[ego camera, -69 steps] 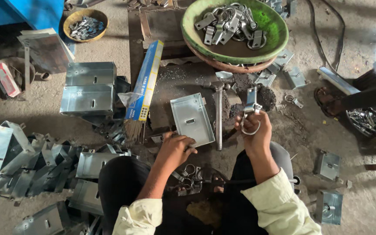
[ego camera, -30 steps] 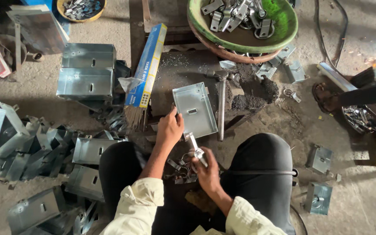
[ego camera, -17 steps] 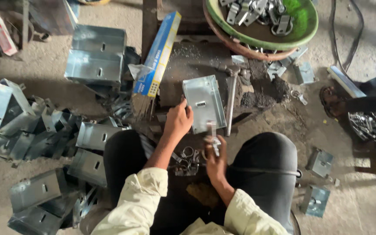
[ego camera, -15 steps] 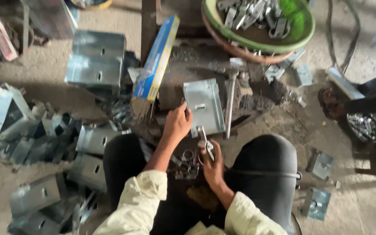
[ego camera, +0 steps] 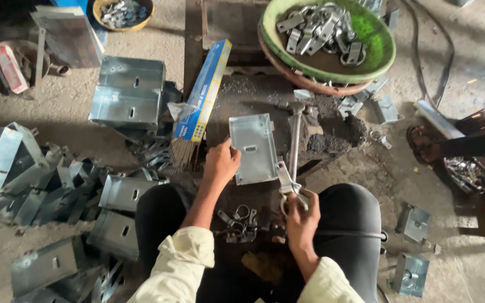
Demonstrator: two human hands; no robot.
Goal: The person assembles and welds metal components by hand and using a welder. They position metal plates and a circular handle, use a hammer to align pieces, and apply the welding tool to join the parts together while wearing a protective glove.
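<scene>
Nearest, right hand (ego camera: 301, 216) clamped on a small metal hasp piece (ego camera: 285, 178), ring end down in the fist, flat end poked up against the lower right corner of the tray-shaped metal plate (ego camera: 252, 147), probably to line it up with the edge. Left hand (ego camera: 221, 163) pinching the plate's lower left edge, fingers closed on it, likely steadying it flat on the dark block (ego camera: 265, 101) between the knees. Plate: galvanised grey, shallow folded rims, one slot in the middle, lying open side up. Loose hasps and rings (ego camera: 241, 220) heaped between the thighs, within reach. Hammer (ego camera: 294, 134) parked just right of the plate, handle toward the body. Blue rod box (ego camera: 203, 92) left of the block, rods spilling out. Farther out, stacked finished plates (ego camera: 126, 92) at left, green bowl of hasps (ego camera: 332, 36) at top.
</scene>
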